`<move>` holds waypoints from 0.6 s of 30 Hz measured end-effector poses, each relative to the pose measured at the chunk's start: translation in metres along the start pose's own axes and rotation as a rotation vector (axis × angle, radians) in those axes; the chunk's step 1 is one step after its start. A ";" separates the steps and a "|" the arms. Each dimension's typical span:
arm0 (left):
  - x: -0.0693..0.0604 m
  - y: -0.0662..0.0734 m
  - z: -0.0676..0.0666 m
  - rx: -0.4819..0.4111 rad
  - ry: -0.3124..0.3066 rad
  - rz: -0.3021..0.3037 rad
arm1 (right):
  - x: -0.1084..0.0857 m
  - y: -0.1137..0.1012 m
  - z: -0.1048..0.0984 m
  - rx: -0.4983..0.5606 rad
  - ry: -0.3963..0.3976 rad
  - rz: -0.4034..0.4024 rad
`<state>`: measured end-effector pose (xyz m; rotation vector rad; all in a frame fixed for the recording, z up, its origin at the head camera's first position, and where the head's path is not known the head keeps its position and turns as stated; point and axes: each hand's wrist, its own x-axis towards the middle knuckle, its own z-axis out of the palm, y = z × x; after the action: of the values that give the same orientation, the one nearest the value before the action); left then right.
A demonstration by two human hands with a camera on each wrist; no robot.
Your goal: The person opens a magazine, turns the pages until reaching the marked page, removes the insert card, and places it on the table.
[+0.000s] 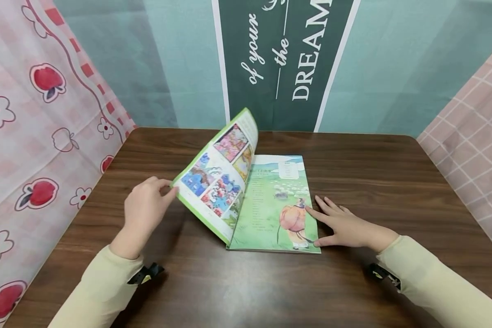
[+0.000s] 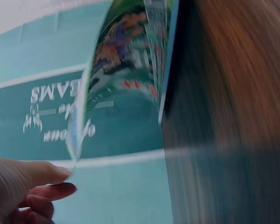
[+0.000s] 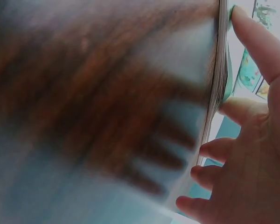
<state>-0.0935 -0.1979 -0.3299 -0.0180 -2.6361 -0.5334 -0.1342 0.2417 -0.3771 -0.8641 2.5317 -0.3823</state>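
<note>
A picture book (image 1: 266, 214) lies open on the table. Its right page shows a green meadow, lines of text and a figure in orange. My left hand (image 1: 145, 212) pinches the outer corner of the green-edged cover (image 1: 207, 214), which stands raised and curved at a slant, small colour pictures on its inner side. The left wrist view shows thumb and finger of that hand (image 2: 30, 189) at the cover's tip. My right hand (image 1: 344, 228) rests at the page's lower right edge, fingers spread; in the right wrist view its thumb (image 3: 259, 44) and index finger touch the book's edge.
The dark wooden table (image 1: 377, 173) reflects light near its front. Behind it hangs a teal cloth (image 1: 180, 59) with a dark lettered band. An apple-and-flower curtain (image 1: 37, 150) borders the left side, a pink checked cloth (image 1: 475, 118) the right.
</note>
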 end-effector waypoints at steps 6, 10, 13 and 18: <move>-0.007 -0.014 -0.013 0.062 -0.161 -0.079 | -0.003 0.000 0.001 -0.006 0.005 0.023; -0.010 -0.022 -0.019 0.082 -0.208 -0.104 | -0.001 0.000 0.001 -0.032 0.004 0.021; -0.010 -0.028 -0.022 0.090 -0.215 -0.121 | 0.001 -0.001 0.001 -0.049 -0.002 0.029; -0.012 -0.029 -0.027 0.080 -0.262 -0.112 | 0.000 -0.006 -0.001 -0.046 -0.004 0.036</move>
<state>-0.0739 -0.2341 -0.3242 0.0907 -2.9257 -0.4910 -0.1318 0.2368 -0.3739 -0.8337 2.5579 -0.3117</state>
